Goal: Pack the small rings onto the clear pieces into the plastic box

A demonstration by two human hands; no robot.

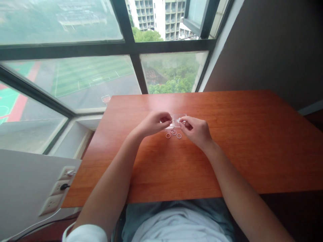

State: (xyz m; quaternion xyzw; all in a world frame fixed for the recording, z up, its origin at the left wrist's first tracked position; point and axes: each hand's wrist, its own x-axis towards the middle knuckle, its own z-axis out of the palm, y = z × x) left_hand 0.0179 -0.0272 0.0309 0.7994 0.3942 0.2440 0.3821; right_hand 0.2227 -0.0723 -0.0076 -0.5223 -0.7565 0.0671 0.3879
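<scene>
My left hand (pixel 156 121) and my right hand (pixel 196 130) meet over the middle of the wooden table (pixel 242 141), fingertips a short way apart. The left thumb and index finger are pinched together, with a thin pale bit at their tips. A pinch also closes my right hand, where something small and whitish shows at the fingertips. Both items are too small to name. Between and behind the hands lies a clear plastic case (pixel 178 125), partly covered by the fingers. Just in front of it, several thin white rings (pixel 179 136) rest on the wood, two of them overlapping.
Large dark-framed windows (pixel 137 47) stand beyond the table's far edge. To the left, wall sockets (pixel 58 187) hold plugs, and cables run below them. A dark grey wall (pixel 272 50) rises at the right. The table's front edge is close to my lap.
</scene>
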